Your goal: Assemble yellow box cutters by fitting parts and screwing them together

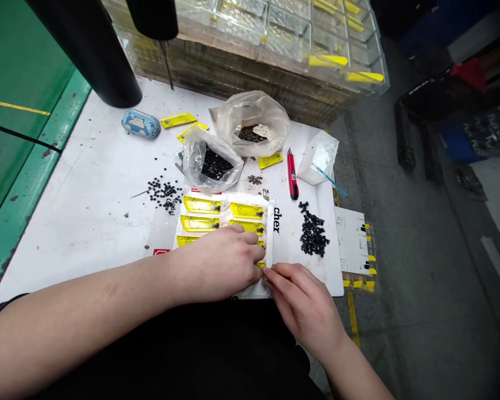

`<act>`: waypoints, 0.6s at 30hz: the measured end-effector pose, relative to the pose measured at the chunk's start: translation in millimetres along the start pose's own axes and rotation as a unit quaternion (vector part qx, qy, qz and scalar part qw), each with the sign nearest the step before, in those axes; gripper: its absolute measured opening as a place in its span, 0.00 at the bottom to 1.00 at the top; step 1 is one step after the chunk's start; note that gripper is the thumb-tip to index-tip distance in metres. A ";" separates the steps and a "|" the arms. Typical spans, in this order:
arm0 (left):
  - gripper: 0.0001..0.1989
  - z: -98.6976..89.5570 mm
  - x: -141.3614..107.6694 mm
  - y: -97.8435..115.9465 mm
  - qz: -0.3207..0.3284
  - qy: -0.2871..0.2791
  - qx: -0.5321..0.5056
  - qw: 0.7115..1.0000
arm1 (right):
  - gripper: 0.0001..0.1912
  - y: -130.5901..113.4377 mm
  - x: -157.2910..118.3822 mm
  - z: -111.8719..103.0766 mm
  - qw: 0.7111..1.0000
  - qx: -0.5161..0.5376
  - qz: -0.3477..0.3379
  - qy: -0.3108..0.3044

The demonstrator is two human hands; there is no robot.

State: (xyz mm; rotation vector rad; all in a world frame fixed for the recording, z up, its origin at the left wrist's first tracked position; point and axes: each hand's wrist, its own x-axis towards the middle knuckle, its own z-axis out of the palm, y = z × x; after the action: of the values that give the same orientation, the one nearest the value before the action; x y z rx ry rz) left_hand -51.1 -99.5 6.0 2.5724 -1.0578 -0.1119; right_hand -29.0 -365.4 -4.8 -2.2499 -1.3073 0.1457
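My left hand (220, 262) lies curled over a white tray (266, 233) holding several yellow plastic parts (202, 205), each with a small black piece at one end. Its fingertips reach the tray's right side. My right hand (304, 303) comes in from the lower right, with its fingertips meeting at the tray's near corner, close to my left fingertips. What they pinch there is hidden. A heap of small black pieces (312, 234) lies to the right of the tray, and a looser scatter (163, 193) lies to its left.
Two plastic bags of black pieces (212, 164), a red utility knife (292, 173), a blue case (140, 123) and loose yellow parts (178, 119) lie on the white sheet (108, 183). Stacked clear trays (275, 33) stand behind, and black pipes (91, 44) hang upper left.
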 end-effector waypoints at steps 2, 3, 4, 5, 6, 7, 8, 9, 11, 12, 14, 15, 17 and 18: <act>0.03 1.3 -0.4 0.9 0.000 0.002 0.002 1.000 | 0.24 0.0 -1.9 -2.9 1.000 -0.003 0.000 -0.016; 0.03 2.1 -0.5 1.6 -0.001 0.004 0.002 1.000 | 0.24 0.7 -1.9 -5.0 1.000 0.000 0.002 -0.028; 0.03 2.8 -0.6 2.4 -0.002 0.006 0.002 1.000 | 0.23 1.8 -1.2 -7.5 0.999 0.003 0.006 -0.039; 0.03 3.1 -0.7 3.2 -0.004 0.007 0.002 1.000 | 0.22 3.3 0.3 -10.4 0.999 0.005 0.009 -0.044; 0.04 2.9 -0.9 3.9 -0.003 0.008 0.002 1.000 | 0.20 4.9 2.5 -13.7 0.999 0.005 0.013 -0.037; 0.04 1.8 -1.1 4.4 0.000 0.012 0.003 1.000 | 0.19 6.7 5.5 -17.5 1.000 0.001 0.018 -0.019; 0.05 -0.2 -1.7 4.3 0.005 0.019 0.004 1.000 | 0.17 8.4 9.4 -21.8 1.000 -0.004 0.028 0.007; 0.06 -3.3 -2.6 3.4 0.009 0.029 0.005 1.000 | 0.15 9.9 14.4 -26.3 0.998 -0.010 0.041 0.037; 0.07 -12.7 -6.2 -1.9 0.011 0.057 0.007 0.998 | 0.09 12.5 27.9 -35.6 0.994 -0.019 0.074 0.080; 0.08 -18.6 -9.1 -6.6 0.004 0.074 0.007 0.997 | 0.05 13.5 36.3 -40.0 0.992 -0.023 0.087 0.089; 0.13 -30.8 -16.6 -19.8 -0.039 0.118 0.001 0.992 | 0.04 14.9 56.5 -47.3 0.990 -0.036 0.096 0.099; 0.17 -36.3 -20.9 -27.8 -0.075 0.145 -0.002 0.987 | 0.06 15.2 67.9 -50.1 0.989 -0.043 0.095 0.103; 0.21 -44.2 -29.1 -44.3 -0.178 0.205 0.006 0.963 | 0.10 14.7 92.6 -53.7 0.988 -0.050 0.096 0.110; 0.19 -46.4 -32.4 -51.7 -0.230 0.241 0.024 0.943 | 0.10 13.8 105.3 -54.7 0.988 -0.051 0.094 0.113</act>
State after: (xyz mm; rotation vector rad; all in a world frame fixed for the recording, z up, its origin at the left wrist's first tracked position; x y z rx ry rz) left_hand -30.4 -29.3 29.0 2.6377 -0.2786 0.4118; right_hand 56.0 -304.2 52.6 -2.3940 -1.0039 -0.1096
